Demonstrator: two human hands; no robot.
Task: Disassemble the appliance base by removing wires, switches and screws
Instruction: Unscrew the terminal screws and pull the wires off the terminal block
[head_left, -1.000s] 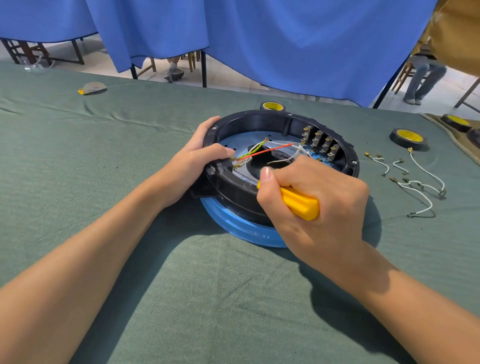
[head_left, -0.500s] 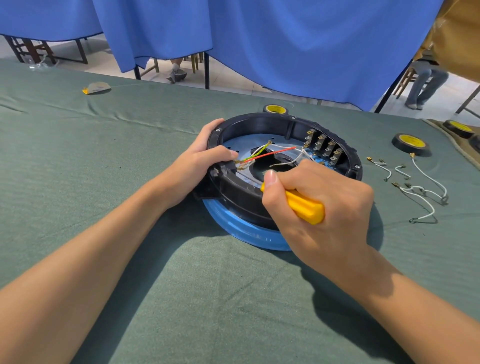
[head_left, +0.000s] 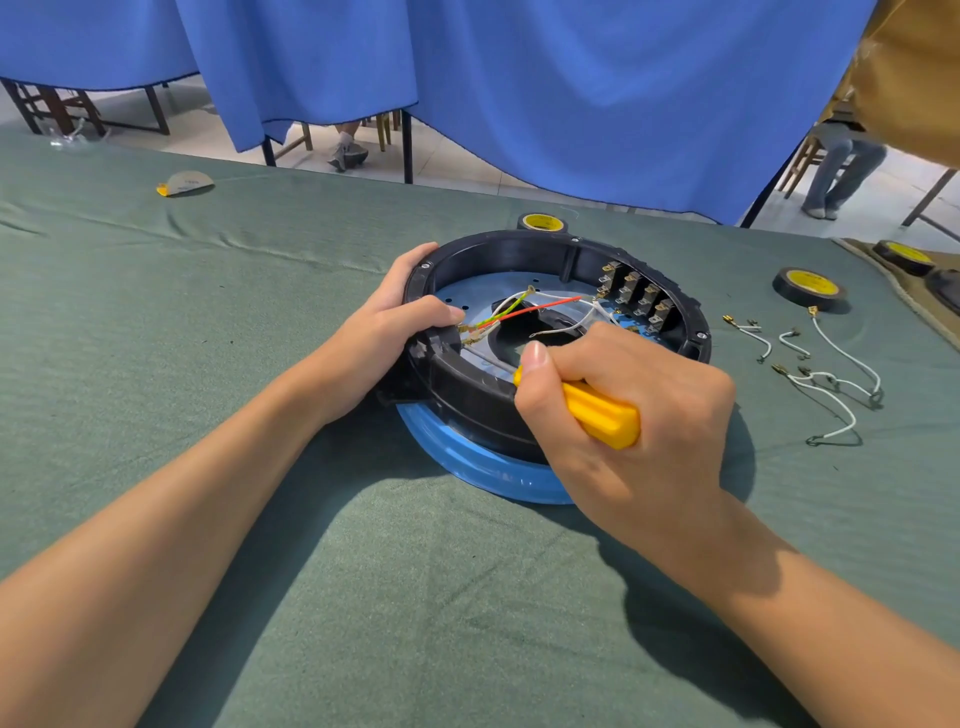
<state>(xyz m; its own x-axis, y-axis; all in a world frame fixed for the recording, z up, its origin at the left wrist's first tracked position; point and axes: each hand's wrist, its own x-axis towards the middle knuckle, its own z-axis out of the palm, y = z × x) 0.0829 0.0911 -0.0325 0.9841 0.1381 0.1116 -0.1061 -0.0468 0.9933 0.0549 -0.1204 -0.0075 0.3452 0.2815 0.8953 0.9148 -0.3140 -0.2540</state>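
Base (head_left: 519, 260) sits mid-table on green cloth, rigid plastic ring so I'd guess it's light and slides, hence left hand (head_left: 384, 332) clamped on its left rim while right hand (head_left: 623, 405) fists a yellow screwdriver (head_left: 597, 410) near the floppy wires (head_left: 519, 309).

On the table (head_left: 156, 322) the appliance base (head_left: 467, 384) sits centre, loose wires (head_left: 826, 374) lying to its right, one tape roll (head_left: 808, 288) beyond them, another tape roll (head_left: 540, 222) just behind the base.
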